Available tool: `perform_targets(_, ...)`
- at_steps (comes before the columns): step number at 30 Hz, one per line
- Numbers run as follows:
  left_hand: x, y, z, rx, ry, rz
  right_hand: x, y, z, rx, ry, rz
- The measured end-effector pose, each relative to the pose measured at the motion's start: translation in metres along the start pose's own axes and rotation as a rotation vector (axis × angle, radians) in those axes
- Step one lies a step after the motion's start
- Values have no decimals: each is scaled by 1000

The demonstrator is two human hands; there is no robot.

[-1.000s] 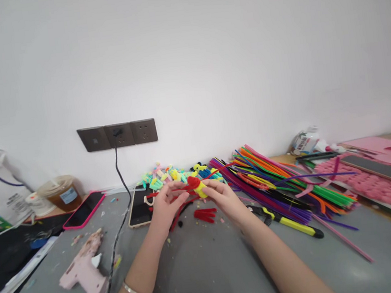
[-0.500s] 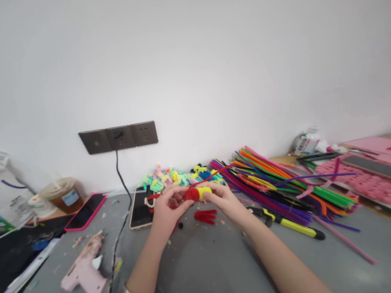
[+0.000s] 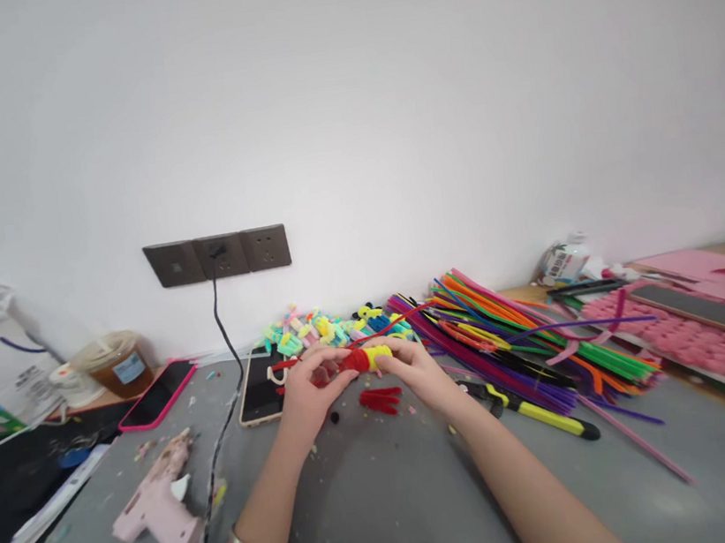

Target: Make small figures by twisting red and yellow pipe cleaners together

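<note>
Between my two hands is a small figure of coiled red and yellow pipe cleaner [image 3: 362, 360], lying sideways above the table. My left hand [image 3: 316, 384] pinches its red end, with the thumb in front and the fingers behind. At the yellow end, my right hand [image 3: 414, 370] has its thumb and fingers closed on it. A loose red pipe cleaner [image 3: 401, 317] runs up and right from the figure. Just below on the table lie short folded red pipe cleaner pieces [image 3: 380, 400]. A small black pompom-like ball [image 3: 335, 418] rests nearby.
Behind my hands lies a pile of pastel pieces [image 3: 303, 328]. Bundled coloured pipe cleaners [image 3: 511, 341] and yellow-handled pliers [image 3: 556, 420] are at right. Leftward are a pink glue gun [image 3: 162, 503], its cord [image 3: 217, 460], phones [image 3: 160, 394] and a drink cup [image 3: 114, 366].
The view has shifted very slightly. Both hands keep their hold on the red and yellow figure, with hardly any visible movement.
</note>
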State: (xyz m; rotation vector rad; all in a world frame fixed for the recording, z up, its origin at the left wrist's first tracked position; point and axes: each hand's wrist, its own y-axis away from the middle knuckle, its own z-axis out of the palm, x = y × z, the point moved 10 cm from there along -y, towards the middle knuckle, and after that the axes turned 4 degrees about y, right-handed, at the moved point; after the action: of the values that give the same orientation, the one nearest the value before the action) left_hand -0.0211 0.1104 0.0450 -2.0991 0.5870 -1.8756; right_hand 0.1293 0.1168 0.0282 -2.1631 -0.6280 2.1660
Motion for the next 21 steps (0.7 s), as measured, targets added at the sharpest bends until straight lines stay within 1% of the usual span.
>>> perform_targets(5,-9,1,-1,9,23,-57,0,-1,-1,6,-8,-6)
perform_targets(7,-10,1,-2,9,15,-51,1,-1,0,3,-6,-5)
perform_targets(11,-2,0,-3,-1,26,29,7,-1,-4,22,4,15)
perform_targets(14,6,1,-4,11,-24,82,13,-1,-8,48,-3,31)
perform_targets(18,8,2,-9,75,-78,80,17,-2,-11,73,-30,34)
perform_targets(21,10,1,-9,76,-116,95,17,-2,-11,74,-38,37)
